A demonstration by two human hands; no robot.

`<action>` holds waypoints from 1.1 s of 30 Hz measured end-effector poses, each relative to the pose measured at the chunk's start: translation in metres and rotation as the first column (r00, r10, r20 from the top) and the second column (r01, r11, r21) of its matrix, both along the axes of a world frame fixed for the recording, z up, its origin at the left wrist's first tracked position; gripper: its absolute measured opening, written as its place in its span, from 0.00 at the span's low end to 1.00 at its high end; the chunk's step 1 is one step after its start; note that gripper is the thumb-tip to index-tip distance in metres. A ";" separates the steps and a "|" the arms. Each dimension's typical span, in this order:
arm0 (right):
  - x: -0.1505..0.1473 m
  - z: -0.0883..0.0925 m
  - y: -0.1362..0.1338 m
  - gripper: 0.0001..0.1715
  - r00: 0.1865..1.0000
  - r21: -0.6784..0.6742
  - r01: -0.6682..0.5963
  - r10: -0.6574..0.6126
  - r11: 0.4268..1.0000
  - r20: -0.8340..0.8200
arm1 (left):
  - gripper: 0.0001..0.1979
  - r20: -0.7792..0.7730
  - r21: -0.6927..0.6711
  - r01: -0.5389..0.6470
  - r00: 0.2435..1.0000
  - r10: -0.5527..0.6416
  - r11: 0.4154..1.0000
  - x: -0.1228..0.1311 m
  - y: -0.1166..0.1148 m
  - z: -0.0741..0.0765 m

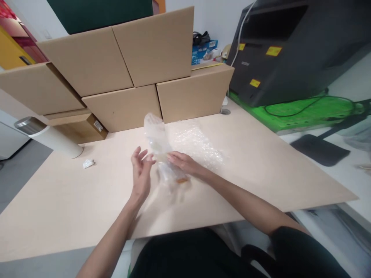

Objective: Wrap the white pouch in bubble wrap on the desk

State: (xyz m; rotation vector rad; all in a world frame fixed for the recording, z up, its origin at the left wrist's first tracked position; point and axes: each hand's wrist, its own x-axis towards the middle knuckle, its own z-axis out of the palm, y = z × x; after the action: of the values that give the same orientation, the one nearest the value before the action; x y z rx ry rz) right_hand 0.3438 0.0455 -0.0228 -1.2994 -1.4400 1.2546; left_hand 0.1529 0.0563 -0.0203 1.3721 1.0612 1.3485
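Observation:
My right hand [183, 161] is closed on a clear plastic-wrapped bundle [159, 139], held at a slant over the table. What lies inside the wrapping I cannot make out; a small orange-brown patch [182, 180] shows at its lower end. To the left of the bundle, my left hand [141, 170] is open, fingers spread and curved, with the fingertips close to the plastic. Whether they touch it is unclear. Behind my right hand a sheet of clear bubble wrap [199, 143] lies flat on the pale wooden table [87, 204].
Cardboard boxes [124, 108] form a stacked wall along the back edge. At the left stand a white flask [55, 141] with a steel lid and a small crumpled white scrap [88, 163]. A large dark printer [278, 54] sits on a green surface [301, 114] to the right.

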 end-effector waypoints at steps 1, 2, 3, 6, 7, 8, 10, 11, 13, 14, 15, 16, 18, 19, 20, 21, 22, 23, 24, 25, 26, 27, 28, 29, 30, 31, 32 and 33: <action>0.005 0.000 0.000 0.23 0.996 -0.041 0.014 -0.018 0.999 -0.089 | 0.28 -0.029 0.050 0.060 0.998 -0.059 0.997 0.011 -0.001 0.002; 0.010 -0.001 -0.001 0.23 0.984 -0.076 0.019 -0.032 0.997 -0.177 | 0.26 -0.085 0.089 0.129 0.989 -0.122 0.988 0.022 -0.001 0.003; 0.015 -0.001 -0.001 0.23 0.965 -0.105 0.024 -0.050 0.994 -0.256 | 0.25 -0.157 0.116 0.200 0.971 -0.181 0.973 0.033 0.000 0.002; 0.039 -0.004 -0.005 0.24 0.919 -0.164 0.089 -0.145 0.982 -0.366 | 0.28 -0.381 0.175 0.371 0.880 -0.285 0.912 0.066 0.008 -0.004; 0.049 -0.005 -0.006 0.23 0.916 -0.166 0.131 -0.183 0.977 -0.356 | 0.29 -0.446 0.199 0.414 0.845 -0.294 0.888 0.076 0.011 -0.007; 0.060 -0.005 -0.007 0.22 0.921 -0.148 0.178 -0.218 0.973 -0.323 | 0.29 -0.509 0.218 0.450 0.810 -0.293 0.866 0.086 0.013 -0.011; 0.081 -0.007 -0.009 0.18 0.940 -0.056 0.282 -0.287 0.958 -0.181 | 0.29 -0.633 0.220 0.501 0.726 -0.268 0.837 0.103 0.018 -0.018; 0.091 -0.007 -0.010 0.14 0.937 0.011 0.341 -0.339 0.940 -0.082 | 0.29 -0.691 0.203 0.518 0.677 -0.253 0.831 0.111 0.019 -0.021; 0.107 -0.010 -0.008 0.10 0.880 0.127 0.455 -0.467 0.881 0.088 | 0.28 -0.785 0.157 0.531 0.579 -0.221 0.833 0.125 0.019 -0.028; 0.113 -0.011 -0.005 0.10 0.842 0.159 0.502 -0.522 0.850 0.135 | 0.28 -0.820 0.141 0.533 0.535 -0.204 0.834 0.131 0.019 -0.032; 0.116 -0.013 -0.001 0.11 0.813 0.169 0.539 -0.562 0.825 0.155 | 0.27 -0.847 0.136 0.536 0.499 -0.183 0.833 0.136 0.019 -0.035; 0.118 -0.015 0.003 0.12 0.796 0.162 0.564 -0.585 0.810 0.155 | 0.27 -0.866 0.141 0.539 0.474 -0.160 0.831 0.139 0.019 -0.037; 0.118 -0.018 0.015 0.15 0.798 0.124 0.575 -0.588 0.809 0.134 | 0.26 -0.887 0.162 0.547 0.445 -0.122 0.821 0.143 0.018 -0.041; 0.116 -0.019 0.022 0.16 0.805 0.103 0.571 -0.580 0.814 0.122 | 0.26 -0.891 0.173 0.552 0.440 -0.109 0.816 0.144 0.018 -0.043; 0.114 -0.020 0.029 0.18 0.814 0.082 0.565 -0.571 0.821 0.107 | 0.26 -0.892 0.182 0.556 0.440 -0.102 0.811 0.144 0.019 -0.044; 0.110 -0.020 0.035 0.20 0.825 0.060 0.555 -0.559 0.829 0.087 | 0.26 -0.892 0.186 0.562 0.441 -0.103 0.806 0.143 0.019 -0.045; 0.106 -0.020 0.041 0.21 0.837 0.039 0.543 -0.544 0.839 0.063 | 0.27 -0.888 0.187 0.569 0.447 -0.110 0.801 0.141 0.020 -0.046; 0.101 -0.019 0.046 0.21 0.850 0.016 0.526 -0.527 0.850 0.032 | 0.28 -0.879 0.190 0.574 0.461 -0.122 0.796 0.139 0.021 -0.047; 0.097 -0.017 0.049 0.21 0.863 -0.011 0.505 -0.505 0.863 -0.003 | 0.28 -0.864 0.197 0.579 0.484 -0.139 0.791 0.136 0.021 -0.047; 0.092 -0.015 0.051 0.21 0.876 -0.038 0.479 -0.480 0.877 -0.044 | 0.27 -0.840 0.210 0.586 0.518 -0.162 0.783 0.132 0.022 -0.048; 0.088 -0.013 0.051 0.21 0.887 -0.062 0.449 -0.453 0.891 -0.087 | 0.27 -0.807 0.231 0.593 0.559 -0.188 0.771 0.127 0.023 -0.048; 0.085 -0.010 0.049 0.21 0.895 -0.080 0.419 -0.427 0.904 -0.128 | 0.26 -0.767 0.263 0.599 0.606 -0.213 0.756 0.121 0.024 -0.046; 0.082 -0.006 0.045 0.21 0.900 -0.092 0.395 -0.405 0.914 -0.161 | 0.25 -0.726 0.304 0.598 0.649 -0.225 0.742 0.115 0.026 -0.044; 0.079 -0.002 0.040 0.21 0.905 -0.102 0.366 -0.379 0.925 -0.193 | 0.24 -0.693 0.347 0.584 0.687 -0.218 0.734 0.107 0.028 -0.040; 0.077 0.003 0.033 0.21 0.913 -0.110 0.325 -0.342 0.939 -0.225 | 0.24 -0.674 0.384 0.559 0.714 -0.191 0.735 0.098 0.030 -0.034; 0.075 0.008 0.025 0.22 0.923 -0.118 0.269 -0.291 0.956 -0.253 | 0.24 -0.669 0.408 0.527 0.729 -0.149 0.746 0.089 0.032 -0.027; 0.073 0.014 0.016 0.23 0.935 -0.122 0.188 -0.216 0.975 -0.283 | 0.24 -0.674 0.417 0.484 0.732 -0.095 0.770 0.079 0.035 -0.018; 0.071 0.020 0.007 0.23 0.944 -0.119 0.096 -0.128 0.988 -0.304 | 0.24 -0.690 0.400 0.456 0.721 -0.066 0.795 0.068 0.038 -0.008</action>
State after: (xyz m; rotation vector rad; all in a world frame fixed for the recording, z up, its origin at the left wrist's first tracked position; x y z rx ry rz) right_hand 0.4150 0.0526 -0.0026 -1.1706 -1.0770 1.4000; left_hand 0.2208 0.0943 -0.0280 2.4663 0.8456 0.9815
